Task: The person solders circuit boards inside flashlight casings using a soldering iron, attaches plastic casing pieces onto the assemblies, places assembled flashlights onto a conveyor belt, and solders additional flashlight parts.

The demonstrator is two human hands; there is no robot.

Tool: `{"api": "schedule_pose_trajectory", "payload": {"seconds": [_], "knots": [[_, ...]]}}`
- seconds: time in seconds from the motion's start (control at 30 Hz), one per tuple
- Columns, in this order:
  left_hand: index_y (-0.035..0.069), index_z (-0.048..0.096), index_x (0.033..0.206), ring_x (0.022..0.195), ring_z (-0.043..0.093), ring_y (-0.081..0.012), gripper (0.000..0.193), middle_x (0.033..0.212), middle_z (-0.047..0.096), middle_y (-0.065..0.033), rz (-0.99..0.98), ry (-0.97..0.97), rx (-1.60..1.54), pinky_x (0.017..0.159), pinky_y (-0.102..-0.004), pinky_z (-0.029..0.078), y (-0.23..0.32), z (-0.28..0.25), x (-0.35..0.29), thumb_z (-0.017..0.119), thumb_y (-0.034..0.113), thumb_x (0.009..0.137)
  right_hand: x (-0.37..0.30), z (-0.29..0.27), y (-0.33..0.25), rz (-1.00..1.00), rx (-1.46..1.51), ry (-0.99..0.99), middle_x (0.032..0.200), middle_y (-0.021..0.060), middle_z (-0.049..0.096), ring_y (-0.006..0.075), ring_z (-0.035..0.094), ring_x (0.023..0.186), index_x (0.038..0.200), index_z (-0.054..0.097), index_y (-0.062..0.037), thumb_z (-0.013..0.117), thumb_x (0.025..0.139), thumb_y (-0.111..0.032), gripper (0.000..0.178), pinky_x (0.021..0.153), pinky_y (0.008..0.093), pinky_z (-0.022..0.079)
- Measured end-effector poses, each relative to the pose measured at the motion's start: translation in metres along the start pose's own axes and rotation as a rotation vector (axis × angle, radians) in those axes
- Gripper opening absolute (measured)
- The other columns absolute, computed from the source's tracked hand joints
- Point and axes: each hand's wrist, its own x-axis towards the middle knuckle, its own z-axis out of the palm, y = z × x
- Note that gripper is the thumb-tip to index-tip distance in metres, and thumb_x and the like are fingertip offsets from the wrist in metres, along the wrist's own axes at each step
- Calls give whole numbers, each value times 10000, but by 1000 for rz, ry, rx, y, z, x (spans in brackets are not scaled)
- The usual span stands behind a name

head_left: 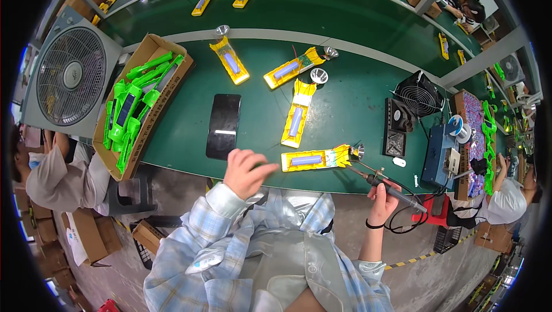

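My right hand (380,203) grips a soldering iron (402,195) by its dark handle, the thin tip slanting up-left to the wired end of a yellow flashlight half-shell (333,157). Whether the tip touches it, I cannot tell. Inside that shell lies a purple battery cell (306,160), with a silver reflector cup (357,151) at its right end. Just left of this shell, my left hand (248,173) hovers by the bench edge, fingers bent but apart, nothing visible in them. Behind lies another yellow half-shell (299,100) with its cell and reflector.
A dark phone (223,126) lies left of the shells. Farther left stand a carton (155,118) of green casings and a large fan (72,76). On the right are a small black fan (418,95), an iron stand (395,139), a blue soldering station (440,154) and a solder spool (459,129).
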Motion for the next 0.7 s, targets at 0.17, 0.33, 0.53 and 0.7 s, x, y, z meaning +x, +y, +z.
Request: {"api": "schedule_pose_trajectory", "payload": {"seconds": [0.17, 0.33, 0.53, 0.7], "knots": [[250, 661, 803, 956, 446, -181, 211, 1035, 569, 95, 174, 89, 40, 794, -378, 268, 16, 24, 12, 707, 296, 602, -1, 0, -6, 5, 13, -2, 744, 58, 501, 100, 488, 544, 988, 457, 2, 525, 830, -78, 190, 487, 200, 375], [229, 674, 790, 925, 544, -122, 131, 768, 642, 80, 106, 106, -40, 817, -409, 216, 26, 37, 47, 687, 276, 668, -2, -3, -5, 24, 30, 7, 746, 57, 503, 100, 489, 544, 981, 455, -1, 532, 826, -76, 189, 489, 200, 382], [179, 651, 733, 793, 537, -99, 80, 672, 608, 67, 42, 82, -154, 833, -429, 234, 30, 62, 61, 676, 237, 684, 2, 3, -7, 50, 69, -18, 752, 56, 516, 95, 491, 561, 986, 450, -6, 549, 816, -55, 202, 502, 205, 401], [182, 640, 692, 720, 497, -108, 66, 618, 562, 74, -8, 68, -176, 822, -422, 234, 38, 71, 63, 678, 235, 678, 5, 5, -4, 51, 34, -23, 684, 33, 484, 78, 448, 540, 964, 454, -20, 521, 832, -77, 159, 481, 193, 359]]}}
